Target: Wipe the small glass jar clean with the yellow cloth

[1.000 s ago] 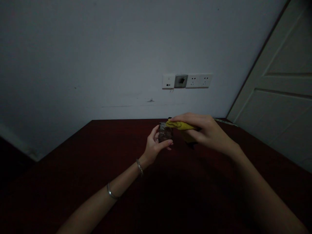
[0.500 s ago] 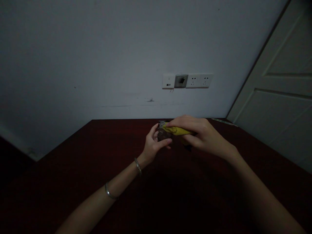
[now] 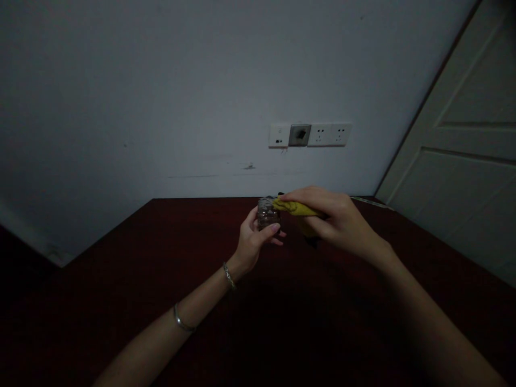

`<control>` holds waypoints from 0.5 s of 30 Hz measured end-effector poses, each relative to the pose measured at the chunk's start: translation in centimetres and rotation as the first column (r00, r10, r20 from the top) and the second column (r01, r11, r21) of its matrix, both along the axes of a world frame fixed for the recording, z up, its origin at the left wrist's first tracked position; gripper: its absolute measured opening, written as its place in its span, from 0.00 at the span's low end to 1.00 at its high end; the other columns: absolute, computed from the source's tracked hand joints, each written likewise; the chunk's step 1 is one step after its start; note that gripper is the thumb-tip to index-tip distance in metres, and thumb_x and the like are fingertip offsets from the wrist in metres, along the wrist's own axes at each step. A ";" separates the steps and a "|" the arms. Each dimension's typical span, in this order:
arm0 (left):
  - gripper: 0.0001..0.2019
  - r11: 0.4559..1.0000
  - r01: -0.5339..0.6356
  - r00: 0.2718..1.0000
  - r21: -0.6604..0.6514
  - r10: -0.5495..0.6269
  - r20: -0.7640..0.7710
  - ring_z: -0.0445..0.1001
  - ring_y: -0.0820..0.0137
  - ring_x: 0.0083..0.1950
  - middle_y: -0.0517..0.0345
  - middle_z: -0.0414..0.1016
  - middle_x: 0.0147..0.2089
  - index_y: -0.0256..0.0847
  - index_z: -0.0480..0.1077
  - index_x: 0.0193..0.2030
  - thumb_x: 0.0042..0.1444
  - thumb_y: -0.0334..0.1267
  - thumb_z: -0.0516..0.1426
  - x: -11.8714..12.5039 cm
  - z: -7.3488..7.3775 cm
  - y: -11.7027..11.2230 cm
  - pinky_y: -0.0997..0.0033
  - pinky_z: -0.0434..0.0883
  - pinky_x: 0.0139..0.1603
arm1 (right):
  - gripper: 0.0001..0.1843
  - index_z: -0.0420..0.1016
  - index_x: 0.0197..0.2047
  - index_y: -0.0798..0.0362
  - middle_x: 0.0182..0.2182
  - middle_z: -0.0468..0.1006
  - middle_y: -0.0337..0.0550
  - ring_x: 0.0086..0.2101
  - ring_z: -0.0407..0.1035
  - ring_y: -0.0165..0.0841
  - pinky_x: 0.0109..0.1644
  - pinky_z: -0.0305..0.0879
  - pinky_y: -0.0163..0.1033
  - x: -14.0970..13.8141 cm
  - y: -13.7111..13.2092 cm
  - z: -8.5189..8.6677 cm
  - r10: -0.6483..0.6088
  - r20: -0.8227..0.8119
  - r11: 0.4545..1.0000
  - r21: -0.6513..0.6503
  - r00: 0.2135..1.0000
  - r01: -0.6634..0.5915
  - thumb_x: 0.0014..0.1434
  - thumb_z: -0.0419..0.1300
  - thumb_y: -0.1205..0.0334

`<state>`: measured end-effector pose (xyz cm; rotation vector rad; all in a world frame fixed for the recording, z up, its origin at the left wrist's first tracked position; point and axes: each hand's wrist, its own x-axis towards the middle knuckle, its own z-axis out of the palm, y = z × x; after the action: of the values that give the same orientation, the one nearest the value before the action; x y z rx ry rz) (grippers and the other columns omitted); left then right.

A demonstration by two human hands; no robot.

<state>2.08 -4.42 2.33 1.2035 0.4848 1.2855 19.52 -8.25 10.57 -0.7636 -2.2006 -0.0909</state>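
Observation:
My left hand [image 3: 258, 234] is wrapped around a small clear, ridged container [image 3: 268, 215], which looks like glass or plastic. It is held above the dark red table, with the thumb across its near side. In my right hand [image 3: 328, 212] a yellow cloth [image 3: 300, 208] is bunched between thumb and fingers. The cloth's left end is at the container's upper right edge; whether it touches cannot be made out. Part of the cloth hangs below the right hand in shadow. A small dark thing shows just behind the right fingertips, too dim to name.
The dark red table [image 3: 181, 231] reaches back to a pale wall [image 3: 181, 97]. Sockets and a switch panel [image 3: 310, 135] are set in the wall above it. A white panelled door [image 3: 467, 161] stands at the right. A flat patterned strip [image 3: 373, 202] lies at the table's back right edge.
The cloth has moved off the container's face to its right edge, uncovering more of it. My left hand has shifted slightly and turned the container. Both hands keep their hold.

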 end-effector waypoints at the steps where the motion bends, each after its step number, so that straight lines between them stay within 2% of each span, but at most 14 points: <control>1: 0.29 1.000 -0.004 1.000 0.005 0.004 0.001 0.75 0.70 0.30 0.54 0.70 0.38 0.36 0.60 0.52 0.44 0.40 0.65 0.0 0.0 0.0 0.74 0.75 0.24 | 0.25 0.71 0.53 0.52 0.47 0.77 0.45 0.47 0.70 0.35 0.52 0.65 0.43 -0.1 0.1 -0.1 0.008 0.011 1.000 -0.005 1.000 -0.008 0.54 0.51 0.78; 9: 0.31 0.999 -0.028 0.999 0.025 0.028 0.021 0.75 0.71 0.30 0.51 0.72 0.42 0.36 0.61 0.52 0.43 0.41 0.66 0.0 -0.6 0.5 0.75 0.76 0.24 | 0.22 0.71 0.53 0.50 0.47 0.77 0.44 0.47 0.70 0.35 0.51 0.66 0.42 -0.4 -1.1 0.3 0.085 0.089 0.990 -0.120 0.992 -0.074 0.57 0.53 0.75; 15: 0.31 0.998 -0.025 0.999 0.052 0.026 -0.025 0.75 0.71 0.29 0.51 0.72 0.41 0.36 0.59 0.54 0.45 0.40 0.65 0.3 -0.6 0.4 0.75 0.75 0.24 | 0.24 0.70 0.53 0.50 0.46 0.77 0.45 0.47 0.70 0.36 0.50 0.66 0.44 -0.2 -0.4 0.1 0.038 0.066 0.998 -0.052 0.997 -0.034 0.55 0.52 0.77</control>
<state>2.34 -4.03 1.73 1.2619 0.4891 1.3130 19.35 -8.65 10.65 -0.7586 -2.2875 -0.0432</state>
